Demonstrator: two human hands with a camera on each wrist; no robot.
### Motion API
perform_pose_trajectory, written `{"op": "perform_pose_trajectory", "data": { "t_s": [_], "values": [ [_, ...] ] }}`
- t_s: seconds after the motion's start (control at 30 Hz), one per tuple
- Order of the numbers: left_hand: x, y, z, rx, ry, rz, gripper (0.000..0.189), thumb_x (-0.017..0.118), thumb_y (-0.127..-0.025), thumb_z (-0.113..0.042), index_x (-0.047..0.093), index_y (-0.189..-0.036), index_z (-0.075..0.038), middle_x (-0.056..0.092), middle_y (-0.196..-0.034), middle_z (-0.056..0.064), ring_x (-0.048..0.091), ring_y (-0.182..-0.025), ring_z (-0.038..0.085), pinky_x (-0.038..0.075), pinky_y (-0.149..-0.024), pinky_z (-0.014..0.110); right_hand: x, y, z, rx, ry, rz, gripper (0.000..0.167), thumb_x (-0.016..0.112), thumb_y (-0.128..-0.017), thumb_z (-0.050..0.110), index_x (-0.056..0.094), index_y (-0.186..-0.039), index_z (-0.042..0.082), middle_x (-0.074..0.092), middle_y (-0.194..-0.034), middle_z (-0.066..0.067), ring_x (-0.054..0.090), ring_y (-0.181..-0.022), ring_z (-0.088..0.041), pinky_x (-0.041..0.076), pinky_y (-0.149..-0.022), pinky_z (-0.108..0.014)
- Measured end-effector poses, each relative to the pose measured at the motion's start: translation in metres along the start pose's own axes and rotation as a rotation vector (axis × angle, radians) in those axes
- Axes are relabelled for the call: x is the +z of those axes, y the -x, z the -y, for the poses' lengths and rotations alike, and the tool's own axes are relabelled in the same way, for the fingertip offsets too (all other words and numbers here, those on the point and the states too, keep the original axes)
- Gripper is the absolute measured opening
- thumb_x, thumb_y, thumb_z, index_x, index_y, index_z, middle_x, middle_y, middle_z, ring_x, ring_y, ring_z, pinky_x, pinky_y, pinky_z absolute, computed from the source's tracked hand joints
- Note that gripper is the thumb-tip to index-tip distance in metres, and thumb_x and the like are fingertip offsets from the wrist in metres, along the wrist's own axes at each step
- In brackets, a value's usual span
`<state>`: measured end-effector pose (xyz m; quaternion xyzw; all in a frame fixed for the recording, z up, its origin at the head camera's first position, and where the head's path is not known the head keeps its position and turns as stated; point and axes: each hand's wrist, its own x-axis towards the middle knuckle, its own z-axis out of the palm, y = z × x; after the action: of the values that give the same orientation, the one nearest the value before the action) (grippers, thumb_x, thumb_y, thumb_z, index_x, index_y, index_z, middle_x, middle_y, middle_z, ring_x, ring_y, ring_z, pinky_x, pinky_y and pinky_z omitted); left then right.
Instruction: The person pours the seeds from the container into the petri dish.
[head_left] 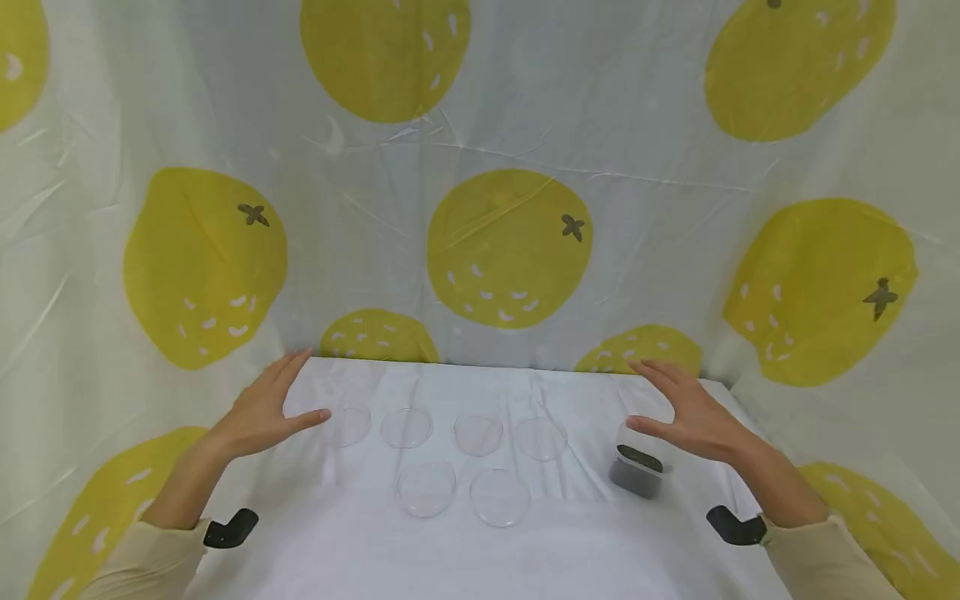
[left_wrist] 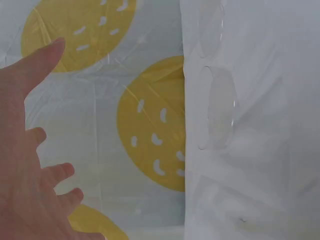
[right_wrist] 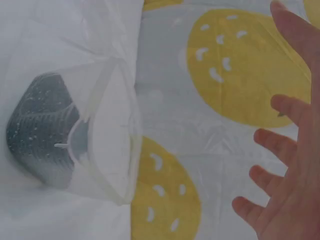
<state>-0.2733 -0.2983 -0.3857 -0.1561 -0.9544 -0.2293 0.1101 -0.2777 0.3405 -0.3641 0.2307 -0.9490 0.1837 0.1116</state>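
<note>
Nearest my head camera, pale sleeves (head_left: 150, 557) come in from both sides, each with a short black piece (head_left: 232, 530) at the wrist. Between them I have the white-covered bench (head_left: 360, 554). Two clear round dishes (head_left: 425, 489) lie side by side around its middle, just apart.

To their right, toward the bench's right edge, a clear tub (head_left: 636, 482) stands upright, its lower part filled with something dark (right_wrist: 42, 100) and white-specked. My right grip (head_left: 697, 417) hangs close by it, wide, the thumb well away from the fingers; the right wrist view shows it apart from the tub. My left grip (head_left: 258, 417) hangs toward the far left corner, also wide, thumb tip near the leftmost dish.

Closer to the far edge, a row of four more dishes (head_left: 477, 435) runs from the left side past the middle. Behind that edge hangs a pale curtain (head_left: 652, 167) printed with yellow fruit.
</note>
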Motion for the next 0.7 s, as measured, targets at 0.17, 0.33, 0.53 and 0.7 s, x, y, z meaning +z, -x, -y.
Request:
{"op": "perform_pose_trajectory", "data": {
  "t_s": [0.17,0.33,0.53,0.7],
  "values": [
    [0.01,-0.002,0.021,-0.002,0.196,0.041,0.116,0.084,-0.086,-0.046,0.009,-0.167,-0.008,0.018,-0.166,0.025,0.018,-0.149,0.052,0.024,-0.108,0.077,0.015,0.007,-0.015,0.01,-0.116,-0.028,0.084,0.079,-0.092,0.041,0.039,-0.16,0.013,0.038,-0.159,-0.023,0.034,-0.142,-0.051,0.029,-0.103,-0.076],
    [0.02,-0.007,0.034,-0.08,0.402,0.09,0.115,0.086,-0.087,-0.035,0.008,-0.167,-0.011,0.017,-0.167,0.024,0.016,-0.151,0.05,0.025,-0.109,0.075,0.029,0.016,-0.027,0.053,-0.191,-0.045,0.076,0.078,-0.093,0.036,0.043,-0.156,0.009,0.043,-0.155,-0.023,0.039,-0.137,-0.051,0.034,-0.102,-0.073],
    [0.032,-0.011,0.048,-0.096,0.568,0.102,0.109,0.087,-0.086,-0.018,0.013,-0.165,-0.003,0.017,-0.167,0.026,0.014,-0.152,0.047,0.021,-0.115,0.069,0.038,0.021,-0.037,0.054,-0.214,-0.068,0.071,0.077,-0.095,0.029,0.046,-0.153,0.005,0.047,-0.151,-0.023,0.044,-0.134,-0.045,0.042,-0.103,-0.062],
    [0.042,-0.017,0.057,-0.1,0.666,0.111,0.101,0.085,-0.086,-0.013,0.02,-0.162,0.002,0.018,-0.167,0.026,0.015,-0.152,0.046,0.02,-0.117,0.064,0.041,0.027,-0.045,0.055,-0.246,-0.082,0.069,0.078,-0.094,0.024,0.048,-0.153,0.005,0.051,-0.148,-0.02,0.047,-0.132,-0.04,0.043,-0.101,-0.021]
  ]
}}
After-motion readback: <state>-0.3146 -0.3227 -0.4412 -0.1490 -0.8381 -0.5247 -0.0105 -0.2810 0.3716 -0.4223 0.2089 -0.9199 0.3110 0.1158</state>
